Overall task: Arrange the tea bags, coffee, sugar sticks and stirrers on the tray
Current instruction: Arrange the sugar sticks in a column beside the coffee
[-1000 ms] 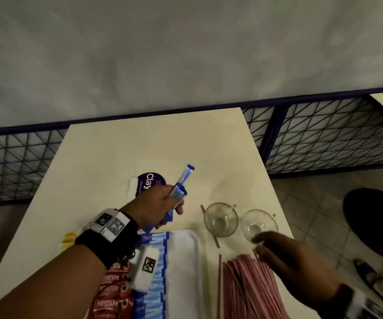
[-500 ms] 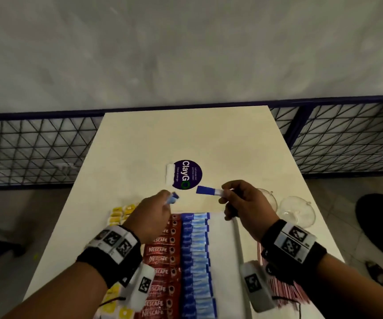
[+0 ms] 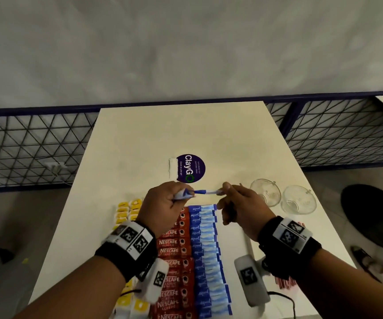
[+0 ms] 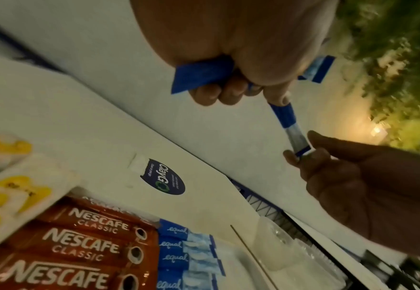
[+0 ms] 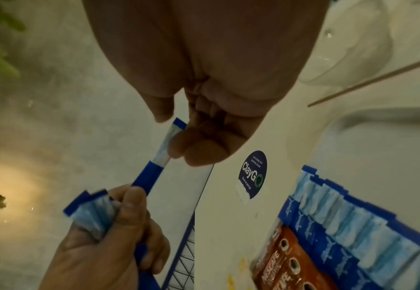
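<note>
My left hand (image 3: 181,195) grips a small bundle of blue sugar sticks (image 5: 92,212) above the tray's far end. One blue sugar stick (image 3: 203,192) spans the gap between my hands: its dark end sits under my left thumb, and my right hand (image 3: 223,192) pinches its pale end between thumb and fingertips (image 5: 176,145). On the white tray (image 3: 234,242) below lie a row of red Nescafe coffee sticks (image 3: 174,249), a row of blue sugar sticks (image 3: 205,249), and yellow tea bags (image 3: 126,210) on the left. Red stirrers (image 3: 285,282) lie partly hidden under my right wrist.
Two glass cups (image 3: 265,194) (image 3: 298,202) stand right of the tray near the table's right edge. One loose stirrer (image 5: 372,82) lies beside them. A round purple sticker (image 3: 190,168) is on the table beyond my hands. A mesh railing (image 3: 36,146) runs behind the table.
My right hand has left the stirrers and cups, come over to the left hand and taken hold of one sugar stick. Both hands now meet on that stick.
</note>
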The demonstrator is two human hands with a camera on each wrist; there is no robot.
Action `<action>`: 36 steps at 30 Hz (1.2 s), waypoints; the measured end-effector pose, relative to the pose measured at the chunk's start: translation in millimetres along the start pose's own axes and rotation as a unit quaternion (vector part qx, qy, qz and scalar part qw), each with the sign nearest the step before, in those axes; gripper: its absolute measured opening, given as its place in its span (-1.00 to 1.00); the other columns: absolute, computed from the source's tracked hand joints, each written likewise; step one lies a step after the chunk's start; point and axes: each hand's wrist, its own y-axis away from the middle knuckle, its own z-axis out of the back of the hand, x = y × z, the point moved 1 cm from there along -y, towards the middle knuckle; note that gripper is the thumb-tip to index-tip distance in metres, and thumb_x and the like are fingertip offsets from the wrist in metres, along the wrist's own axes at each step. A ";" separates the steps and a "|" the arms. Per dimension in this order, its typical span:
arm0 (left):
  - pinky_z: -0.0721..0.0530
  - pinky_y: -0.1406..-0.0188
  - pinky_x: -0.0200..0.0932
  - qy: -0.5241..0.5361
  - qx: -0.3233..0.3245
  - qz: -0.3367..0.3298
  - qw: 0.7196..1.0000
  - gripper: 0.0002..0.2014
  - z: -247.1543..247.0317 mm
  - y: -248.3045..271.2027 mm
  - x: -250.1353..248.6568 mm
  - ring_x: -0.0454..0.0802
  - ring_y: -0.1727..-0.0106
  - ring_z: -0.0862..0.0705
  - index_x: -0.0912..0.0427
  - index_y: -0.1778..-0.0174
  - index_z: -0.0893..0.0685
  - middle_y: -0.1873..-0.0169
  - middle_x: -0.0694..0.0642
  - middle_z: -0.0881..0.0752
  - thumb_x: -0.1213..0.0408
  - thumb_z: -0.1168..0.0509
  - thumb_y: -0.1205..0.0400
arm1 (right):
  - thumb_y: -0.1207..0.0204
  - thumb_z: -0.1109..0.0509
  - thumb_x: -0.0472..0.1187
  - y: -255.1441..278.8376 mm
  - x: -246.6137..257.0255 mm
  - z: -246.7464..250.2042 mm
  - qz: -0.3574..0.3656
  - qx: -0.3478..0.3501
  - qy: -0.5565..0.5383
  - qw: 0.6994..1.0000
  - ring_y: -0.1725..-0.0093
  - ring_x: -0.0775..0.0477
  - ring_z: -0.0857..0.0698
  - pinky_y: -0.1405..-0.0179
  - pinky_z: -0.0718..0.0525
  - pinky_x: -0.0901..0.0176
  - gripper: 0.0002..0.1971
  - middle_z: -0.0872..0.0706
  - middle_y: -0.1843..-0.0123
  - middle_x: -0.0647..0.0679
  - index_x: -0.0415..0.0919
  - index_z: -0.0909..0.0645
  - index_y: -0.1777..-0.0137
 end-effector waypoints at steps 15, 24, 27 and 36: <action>-0.30 0.43 -0.11 0.028 0.073 0.193 0.978 -0.64 -13.2 8.2 18.0 -0.09 0.55 -0.30 0.09 0.43 -0.44 0.62 -0.02 -0.37 0.12 -0.28 -0.68 | -0.59 -0.33 -0.40 -12.2 -31.4 20.9 0.001 -0.049 0.079 0.996 0.49 -0.07 -0.61 0.42 -0.68 0.08 -0.90 -0.74 0.32 -0.17 -0.34 -0.61 0.16; -0.35 0.39 -0.11 0.046 0.094 0.243 0.964 -0.61 -16.8 27.8 28.8 -0.02 0.53 -0.34 0.06 0.47 -0.42 0.57 0.03 -0.42 0.12 -0.27 -0.69 | -0.58 -0.38 -0.22 -11.4 -67.4 4.0 -0.040 0.007 0.050 0.998 0.41 -0.09 -0.65 0.34 -0.66 0.02 -0.84 -0.75 0.25 -0.17 -0.34 -0.69 0.08; -0.31 0.46 -0.16 0.027 0.089 0.247 0.965 -0.60 -19.2 28.6 28.4 -0.11 0.54 -0.37 -0.01 0.49 -0.40 0.59 -0.05 -0.43 0.11 -0.27 -0.69 | -0.59 -0.36 -0.30 -16.0 -70.6 7.1 -0.040 -0.017 0.072 0.996 0.44 -0.12 -0.61 0.41 -0.62 0.05 -0.85 -0.72 0.31 -0.19 -0.36 -0.66 0.18; -0.31 0.41 -0.08 -0.008 0.075 0.280 0.957 -0.58 0.0 45.5 53.2 0.02 0.54 -0.34 0.09 0.47 -0.40 0.60 0.03 -0.37 0.03 -0.26 -0.67 | -0.59 -0.38 -0.28 -31.4 -114.1 30.9 -0.177 -0.053 0.138 0.973 0.54 -0.11 -0.50 0.57 -0.48 0.19 -0.75 -0.63 0.45 -0.19 -0.36 -0.64 0.31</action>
